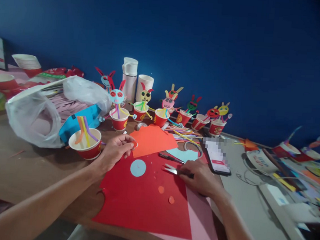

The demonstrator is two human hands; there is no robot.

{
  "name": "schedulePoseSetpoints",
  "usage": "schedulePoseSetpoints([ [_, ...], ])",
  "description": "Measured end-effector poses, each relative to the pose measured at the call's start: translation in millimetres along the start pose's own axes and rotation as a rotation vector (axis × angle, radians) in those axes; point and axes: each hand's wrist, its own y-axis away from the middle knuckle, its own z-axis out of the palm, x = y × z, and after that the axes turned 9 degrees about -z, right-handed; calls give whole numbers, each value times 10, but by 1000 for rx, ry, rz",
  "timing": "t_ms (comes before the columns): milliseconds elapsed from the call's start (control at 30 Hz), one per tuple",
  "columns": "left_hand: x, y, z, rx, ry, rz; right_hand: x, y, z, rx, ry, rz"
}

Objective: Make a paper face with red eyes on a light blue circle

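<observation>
My left hand (118,146) is closed in a pinch above the left edge of the orange paper (155,140). Between its fingertips is a small piece of paper with a pale curved edge, hard to see against the orange. My right hand (198,175) is wrapped round a pair of scissors (171,169), low over the red paper (144,207), the blades slightly apart and pointing left. On the red sheet lie a light-blue paper disc (138,168) with faint marks and two small orange discs (161,189). A black pen (170,158) lies just beyond the scissors.
A paper cup (84,151) with bent coloured straws stands left of my left hand. Several cups with paper rabbit heads (116,96) line the wall. Straws (185,134), a tape roll (193,149) and a phone (217,157) lie at right. A plastic bag (32,124) sits left.
</observation>
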Motion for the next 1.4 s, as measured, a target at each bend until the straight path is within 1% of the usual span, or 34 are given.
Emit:
schedulePoseSetpoints([
  [100,8,-7,-3,8,-9,-15,-92,-10,-18,-43,-6,-36],
  [167,14,-2,-2,19,-3,-25,-44,-8,-7,-18,-45,-47],
  [200,17,0,-2,23,-2,-30,12,-6,9,19,-62,-37],
  [300,19,6,-4,20,-6,-36,225,1,90,209,-44,58],
  [333,20,7,-6,17,-9,-35,286,0,122,247,-23,80],
  [400,24,8,-11,21,-15,-32,359,-11,182,280,13,96],
  [467,32,9,-16,27,-22,-25,362,-33,228,265,68,82],
  [600,60,16,-23,26,-49,-15,293,-75,249,169,133,35],
  [667,73,20,-23,33,-62,-20,295,-74,227,136,119,22],
  [800,77,9,-26,65,-51,-15,385,-12,168,108,88,12],
  [900,68,-15,-34,98,-29,-10,438,25,154,64,23,-5],
  [967,61,-26,-38,112,-23,2,444,2,159,78,-18,-7],
  [1033,48,-22,-38,114,-52,6,431,-77,157,123,-13,-8],
  [1100,16,1,-32,67,-141,9,398,-216,128,161,40,-23],
  [1167,-45,40,-21,-56,-297,39,334,-407,79,175,88,-59],
  [1267,-175,105,2,-213,-537,138,153,-758,42,175,88,-137],
  [1333,-259,137,14,-285,-667,190,-22,-1003,87,133,82,-196],
  [1400,-310,156,18,-341,-769,261,-207,-1229,187,93,67,-249],
])
